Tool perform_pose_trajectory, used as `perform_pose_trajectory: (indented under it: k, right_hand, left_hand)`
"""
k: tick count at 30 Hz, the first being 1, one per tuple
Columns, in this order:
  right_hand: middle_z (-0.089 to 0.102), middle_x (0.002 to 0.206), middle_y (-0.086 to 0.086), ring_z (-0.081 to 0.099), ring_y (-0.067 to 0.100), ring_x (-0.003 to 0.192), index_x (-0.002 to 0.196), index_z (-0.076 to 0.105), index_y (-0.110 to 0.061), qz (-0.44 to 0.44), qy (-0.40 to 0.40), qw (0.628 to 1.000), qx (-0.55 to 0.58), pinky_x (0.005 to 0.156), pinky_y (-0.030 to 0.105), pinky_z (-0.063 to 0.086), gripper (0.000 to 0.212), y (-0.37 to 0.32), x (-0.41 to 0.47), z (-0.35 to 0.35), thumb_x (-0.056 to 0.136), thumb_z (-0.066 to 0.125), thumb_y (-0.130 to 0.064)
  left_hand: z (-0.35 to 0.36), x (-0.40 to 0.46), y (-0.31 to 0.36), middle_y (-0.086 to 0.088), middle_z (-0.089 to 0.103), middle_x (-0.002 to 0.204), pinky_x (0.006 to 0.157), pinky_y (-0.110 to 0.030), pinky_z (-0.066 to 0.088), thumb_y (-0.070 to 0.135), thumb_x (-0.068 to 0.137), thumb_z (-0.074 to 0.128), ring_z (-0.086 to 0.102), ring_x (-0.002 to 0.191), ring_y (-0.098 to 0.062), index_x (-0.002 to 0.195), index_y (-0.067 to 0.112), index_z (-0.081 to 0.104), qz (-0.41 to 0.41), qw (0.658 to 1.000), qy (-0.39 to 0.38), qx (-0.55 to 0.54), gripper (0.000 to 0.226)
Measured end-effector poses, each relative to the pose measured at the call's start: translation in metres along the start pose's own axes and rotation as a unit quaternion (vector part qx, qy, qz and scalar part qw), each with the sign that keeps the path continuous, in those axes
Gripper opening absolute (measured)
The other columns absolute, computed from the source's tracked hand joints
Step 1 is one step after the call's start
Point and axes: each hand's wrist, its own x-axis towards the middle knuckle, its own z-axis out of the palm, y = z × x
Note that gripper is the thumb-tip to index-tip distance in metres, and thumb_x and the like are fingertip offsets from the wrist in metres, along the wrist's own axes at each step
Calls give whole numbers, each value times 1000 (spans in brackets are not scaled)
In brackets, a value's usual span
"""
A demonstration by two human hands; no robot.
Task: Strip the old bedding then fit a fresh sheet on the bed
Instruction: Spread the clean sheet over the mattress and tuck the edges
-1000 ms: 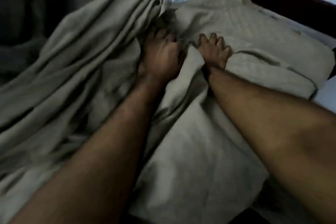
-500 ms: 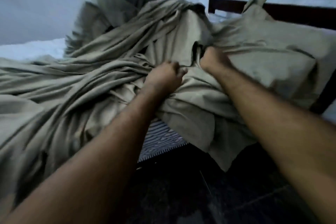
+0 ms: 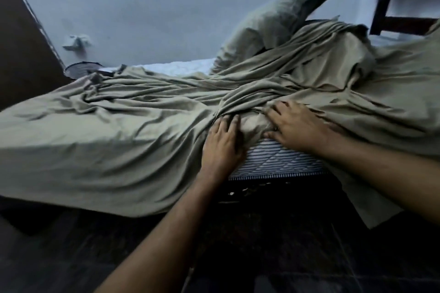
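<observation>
Sheet [image 3: 114, 140]: olive-grey, heavily wrinkled, gathered into folds mid-bed, draped over the near edge.
Mattress [image 3: 273, 162]: striped quilted side exposed at the near edge; white top visible at the far side.
Pillow [image 3: 269, 28]: matching case, propped against the wall.

One sheet [image 3: 142, 131], one pillow [image 3: 269, 28], one mattress [image 3: 273, 159], two hands [image 3: 221, 145].

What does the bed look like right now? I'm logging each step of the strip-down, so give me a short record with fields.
sheet: olive sheet, rumpled, bunched toward the near edge, part hanging over the side
mattress: side exposed between the hands; white top bare by the wall
pillow: in olive case, propped against the wall
left hand: fingers spread, resting on the bunched sheet
right hand: fingers spread on the sheet at the mattress edge
grip: neither hand visibly clutches fabric
</observation>
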Motion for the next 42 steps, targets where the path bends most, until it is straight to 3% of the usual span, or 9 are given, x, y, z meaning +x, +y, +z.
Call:
perform_pose_trajectory:
  k: [6, 10, 15, 18, 21, 25, 31, 36, 42]
  right_hand:
    - [58, 113, 9, 56, 26, 104, 122, 54, -12, 32, -142, 967, 209, 81, 29, 41, 76, 31, 23, -8, 62, 94, -34]
    - [55, 75, -7, 52, 15, 74, 111, 65, -18, -12, -187, 957, 219, 57, 23, 32, 45, 57, 21, -28, 74, 88, -26]
    - [70, 88, -1, 65, 18, 83, 100, 76, -20, 4, -186, 954, 237, 72, 29, 48, 14, 126, -12, -59, 88, 76, -26]
    - [74, 78, -5, 65, 9, 73, 82, 79, -27, 58, -334, 886, 315, 71, 29, 49, 12, 158, -46, -86, 77, 79, -37]
    - [64, 62, 2, 55, 12, 57, 73, 76, -16, 143, -414, 862, 255, 56, 24, 44, 42, 157, -68, -98, 74, 67, -57]
    - [69, 65, -7, 58, 7, 57, 77, 75, -18, 102, -312, 935, 136, 57, 26, 45, 46, 124, -52, -93, 90, 58, -59]
    - [64, 116, 7, 63, 31, 110, 112, 65, -27, 151, -43, 986, 54, 81, 39, 45, 33, 87, -16, -74, 96, 54, -54]
    - [53, 137, 12, 53, 34, 125, 136, 51, -20, 266, -148, 945, 116, 96, 41, 48, 70, 112, -6, -21, 86, 59, -68]
    - [68, 93, 13, 63, 30, 91, 98, 66, -7, 240, -178, 930, 215, 75, 36, 48, 48, 161, -12, -17, 84, 73, -53]
  left_hand:
    - [-5, -8, 5, -22, 50, 123, 102, -49, 41, 28, 79, 63, 45, 111, -40, 136, 6, 51, -90, 992, 93, -7, 62]
    - [-16, -1, -3, -14, 56, 105, 85, -48, 44, 36, 75, 45, 52, 97, -38, 106, 11, 60, -58, 993, 102, 31, 43]
    - [-26, -9, 14, -2, 59, 98, 81, -43, 40, 29, 86, 69, 54, 98, -28, 94, 24, 61, 66, 986, 137, 65, 12]
    - [-24, -18, 43, -3, 57, 97, 81, -41, 46, 31, 94, 62, 56, 94, -26, 93, 20, 60, 171, 979, 13, -114, 11]
    - [-17, -27, 72, -1, 63, 86, 76, -42, 51, 50, 103, 42, 63, 88, -26, 84, 23, 55, 120, 958, -196, -171, 35]
    - [-11, -20, 80, -3, 67, 89, 69, -42, 52, 51, 101, 40, 65, 90, -30, 93, 20, 60, 59, 982, -79, -160, 37]
    - [-16, 31, 61, -3, 57, 121, 79, -43, 54, 31, 97, 58, 64, 105, -28, 124, 25, 60, -28, 995, 19, -97, 27]
    - [-9, 83, 53, -3, 56, 130, 86, -41, 50, 63, 93, 55, 57, 121, -29, 137, 35, 53, -41, 995, -86, 4, 52]
    - [3, 121, 63, -9, 69, 113, 70, -35, 41, 44, 99, 55, 65, 105, -32, 103, 27, 62, -19, 993, -110, 34, 19]
